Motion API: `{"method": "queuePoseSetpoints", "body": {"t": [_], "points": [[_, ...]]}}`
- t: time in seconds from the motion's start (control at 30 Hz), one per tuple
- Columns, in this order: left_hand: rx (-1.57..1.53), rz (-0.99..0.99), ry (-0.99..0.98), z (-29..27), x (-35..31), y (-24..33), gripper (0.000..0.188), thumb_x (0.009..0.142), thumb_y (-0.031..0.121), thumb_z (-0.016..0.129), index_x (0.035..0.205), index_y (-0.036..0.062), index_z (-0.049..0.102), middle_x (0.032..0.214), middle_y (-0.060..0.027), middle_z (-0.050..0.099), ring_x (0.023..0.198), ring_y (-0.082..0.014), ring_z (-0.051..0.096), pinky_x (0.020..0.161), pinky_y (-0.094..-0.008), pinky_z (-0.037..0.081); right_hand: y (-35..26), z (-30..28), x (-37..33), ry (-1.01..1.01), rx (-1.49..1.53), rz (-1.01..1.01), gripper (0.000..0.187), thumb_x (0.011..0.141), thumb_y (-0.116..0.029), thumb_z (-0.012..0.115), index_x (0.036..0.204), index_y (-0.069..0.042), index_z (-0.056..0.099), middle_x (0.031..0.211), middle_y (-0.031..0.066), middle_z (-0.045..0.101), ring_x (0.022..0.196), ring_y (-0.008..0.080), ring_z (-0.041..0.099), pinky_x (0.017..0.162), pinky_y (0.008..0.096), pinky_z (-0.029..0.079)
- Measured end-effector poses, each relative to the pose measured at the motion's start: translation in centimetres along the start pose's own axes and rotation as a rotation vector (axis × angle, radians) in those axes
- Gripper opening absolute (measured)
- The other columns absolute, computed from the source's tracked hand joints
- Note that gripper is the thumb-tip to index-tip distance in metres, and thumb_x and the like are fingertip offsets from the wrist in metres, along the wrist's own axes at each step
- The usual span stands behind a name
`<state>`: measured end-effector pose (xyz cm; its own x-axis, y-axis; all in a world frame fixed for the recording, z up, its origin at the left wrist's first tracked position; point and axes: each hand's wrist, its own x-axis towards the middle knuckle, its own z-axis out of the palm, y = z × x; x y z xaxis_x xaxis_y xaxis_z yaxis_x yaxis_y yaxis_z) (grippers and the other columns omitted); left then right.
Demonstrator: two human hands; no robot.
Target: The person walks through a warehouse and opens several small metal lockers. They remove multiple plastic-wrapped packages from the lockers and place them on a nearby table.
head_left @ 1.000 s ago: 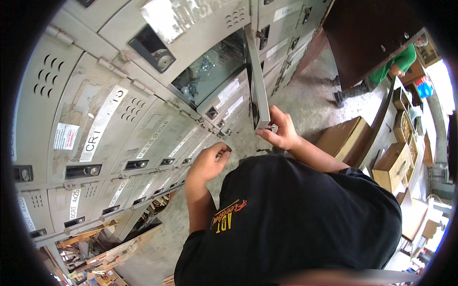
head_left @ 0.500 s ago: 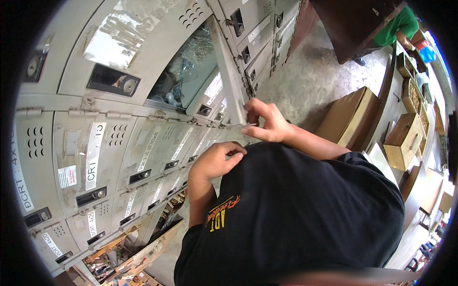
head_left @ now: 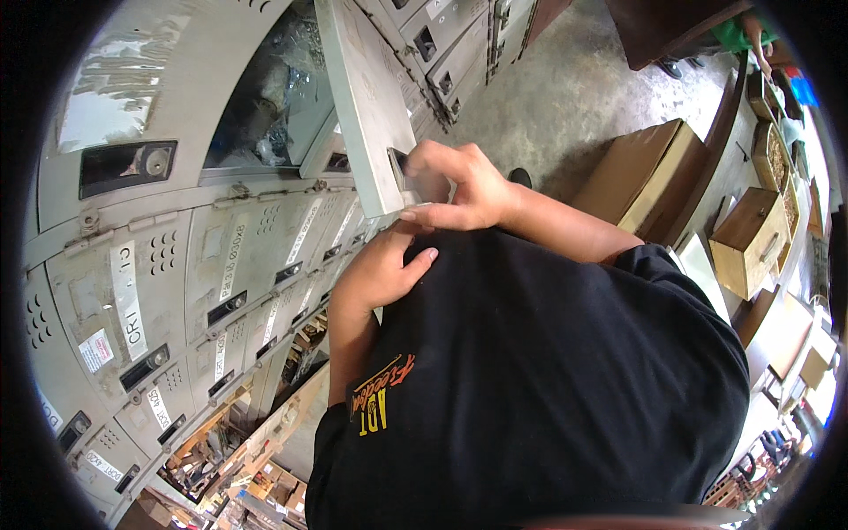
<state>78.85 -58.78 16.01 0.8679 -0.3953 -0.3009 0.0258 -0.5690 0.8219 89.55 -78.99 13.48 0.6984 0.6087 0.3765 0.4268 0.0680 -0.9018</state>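
A grey metal locker door (head_left: 367,110) stands swung out from its compartment. My right hand (head_left: 459,185) is curled at the dark recessed handle (head_left: 397,168) near the door's free edge, its thumb by the lower corner. Just below, my left hand (head_left: 375,265) sits in front of my black shirt, its thumb apart from the bent fingers. Their tips are partly hidden near my right hand, so I cannot make out anything in them. Inside the compartment lie clear plastic bags (head_left: 278,115) with small contents too indistinct to name.
Rows of shut grey lockers (head_left: 177,256) fill the left side. A large cardboard box (head_left: 632,177) stands on the concrete floor at right, beside a long bench with a wooden drawer box (head_left: 751,238). Farther back is a person in a green top (head_left: 733,35).
The door now stands wider in view, and my right hand has gone from its edge to the handle area. My left hand has risen closer to the right one. The view has shifted.
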Motion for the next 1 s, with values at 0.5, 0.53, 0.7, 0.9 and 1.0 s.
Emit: {"method": "queuePoseSetpoints", "body": {"t": [0.5, 0.53, 0.7, 0.9, 1.0], "points": [[-0.449, -0.054, 0.675, -7.5, -1.3, -0.7, 0.060, 0.103, 0.020, 0.056, 0.157, 0.0047, 0.036, 0.154, -0.0219, 0.047, 0.133, -0.0341, 0.056, 0.103, -0.0442, 0.052, 3.3, -1.1, -1.6, 0.381, -0.043, 0.415, 0.022, 0.095, -0.022, 0.070, 0.097, 0.000, 0.066, 0.072, 0.0125, 0.063, 0.066, 0.0170, 0.060, 0.064, 0.0339, 0.051], [-0.427, -0.040, 0.723, -8.2, -1.0, -1.2, 0.055, 0.104, 0.020, 0.055, 0.154, 0.0030, 0.040, 0.151, -0.0220, 0.051, 0.132, -0.0341, 0.057, 0.104, -0.0441, 0.052, 3.4, -0.8, -1.6, 0.353, -0.038, 0.431, 0.022, 0.095, -0.022, 0.070, 0.097, 0.000, 0.066, 0.073, 0.0128, 0.063, 0.066, 0.0171, 0.060, 0.065, 0.0341, 0.051], [-0.449, -0.064, 0.981, -10.1, 1.1, -3.2, 0.040, 0.105, 0.018, 0.056, 0.134, -0.0098, 0.059, 0.128, -0.0254, 0.067, 0.120, -0.0330, 0.066, 0.104, -0.0422, 0.052, 4.4, 0.0, -2.2, 0.250, -0.051, 0.500, 0.025, 0.095, -0.024, 0.069, 0.099, 0.000, 0.067, 0.079, 0.0160, 0.067, 0.070, 0.0238, 0.064, 0.070, 0.0374, 0.052], [-0.412, -0.049, 1.061, -9.3, 2.3, -3.5, 0.039, 0.106, 0.017, 0.053, 0.133, -0.0107, 0.059, 0.126, -0.0270, 0.068, 0.113, -0.0317, 0.069, 0.104, -0.0422, 0.053, 10.3, 1.1, -4.2, 0.207, -0.105, 0.669, 0.028, 0.092, -0.028, 0.068, 0.102, -0.003, 0.069, 0.087, 0.0191, 0.071, 0.081, 0.0330, 0.071, 0.076, 0.0424, 0.055], [-0.354, -0.081, 1.001, -9.3, 1.0, -3.1, 0.037, 0.106, 0.016, 0.054, 0.135, -0.0063, 0.060, 0.126, -0.0252, 0.068, 0.111, -0.0299, 0.069, 0.100, -0.0403, 0.055, 12.3, 4.3, -2.1, 0.016, -0.041, 0.703, 0.028, 0.090, -0.029, 0.068, 0.109, -0.008, 0.070, 0.097, 0.0184, 0.073, 0.091, 0.0361, 0.071, 0.081, 0.0445, 0.056]]}}
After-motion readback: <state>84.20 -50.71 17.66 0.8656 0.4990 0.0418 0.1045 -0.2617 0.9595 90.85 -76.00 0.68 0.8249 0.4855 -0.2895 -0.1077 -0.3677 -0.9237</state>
